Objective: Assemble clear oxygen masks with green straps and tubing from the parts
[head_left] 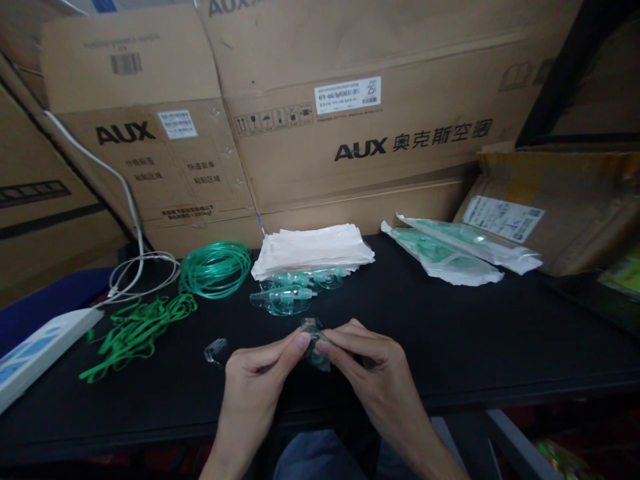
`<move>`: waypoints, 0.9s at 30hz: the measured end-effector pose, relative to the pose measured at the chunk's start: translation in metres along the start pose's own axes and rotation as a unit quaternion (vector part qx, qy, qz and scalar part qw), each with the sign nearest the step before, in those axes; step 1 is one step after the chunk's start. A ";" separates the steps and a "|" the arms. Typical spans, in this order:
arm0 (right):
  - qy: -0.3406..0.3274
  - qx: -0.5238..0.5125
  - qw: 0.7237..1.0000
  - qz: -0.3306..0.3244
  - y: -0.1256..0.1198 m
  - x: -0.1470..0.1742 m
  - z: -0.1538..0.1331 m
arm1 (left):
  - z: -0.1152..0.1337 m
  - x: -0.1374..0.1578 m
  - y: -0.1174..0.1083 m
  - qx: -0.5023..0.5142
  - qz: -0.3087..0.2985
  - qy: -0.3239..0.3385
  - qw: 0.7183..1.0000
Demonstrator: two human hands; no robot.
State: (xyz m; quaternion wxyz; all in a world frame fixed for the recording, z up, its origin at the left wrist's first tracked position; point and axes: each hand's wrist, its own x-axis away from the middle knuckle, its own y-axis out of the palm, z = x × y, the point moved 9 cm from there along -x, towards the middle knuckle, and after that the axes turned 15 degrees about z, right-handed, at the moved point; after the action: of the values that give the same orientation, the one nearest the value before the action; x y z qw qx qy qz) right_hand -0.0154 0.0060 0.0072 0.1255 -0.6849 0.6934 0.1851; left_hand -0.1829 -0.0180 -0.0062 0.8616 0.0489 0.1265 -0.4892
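Between my two hands, just above the near part of the black table [450, 347], is a clear green plastic mask [320, 363]. The thumb and fingers of my left hand [257, 380] pinch it from the left. My right hand [375, 363] pinches it from the right, with the fingertips of both hands close together. Fingers hide much of its shape. Beyond them lie more clear green masks [285, 300], in front of a stack of white paper pouches [315, 247]. Left of my left hand are small shiny clips [215, 350], too small to make out exactly.
Green elastic straps [143, 333] lie tangled at left, near a coil of green tubing [215, 270]. A white power strip [45, 357] with its cable is at far left. Filled pouches [445, 250] lie at back right beside a carton [565, 213]. Large cardboard boxes [360, 180] wall the back.
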 end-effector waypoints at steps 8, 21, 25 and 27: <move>0.071 -0.047 0.994 0.069 -0.005 0.005 0.018 | -0.011 0.000 -0.006 -0.008 0.033 -0.040 0.999; -0.009 -0.049 0.995 0.083 -0.009 0.002 0.001 | -0.018 0.003 -0.001 0.049 0.018 -0.093 0.994; -0.059 -0.024 0.993 0.103 -0.010 0.005 -0.006 | -0.012 0.002 -0.002 0.026 0.028 -0.064 0.997; -0.067 -0.013 0.993 0.101 -0.009 0.004 -0.008 | -0.009 0.002 -0.003 0.011 0.041 -0.046 0.998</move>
State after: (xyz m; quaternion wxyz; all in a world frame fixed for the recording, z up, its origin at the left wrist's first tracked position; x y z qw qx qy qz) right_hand -0.0057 -0.0013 0.0113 0.1439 -0.5988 0.7467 0.2514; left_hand -0.1866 -0.0191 -0.0153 0.8852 0.0405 0.0790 -0.4567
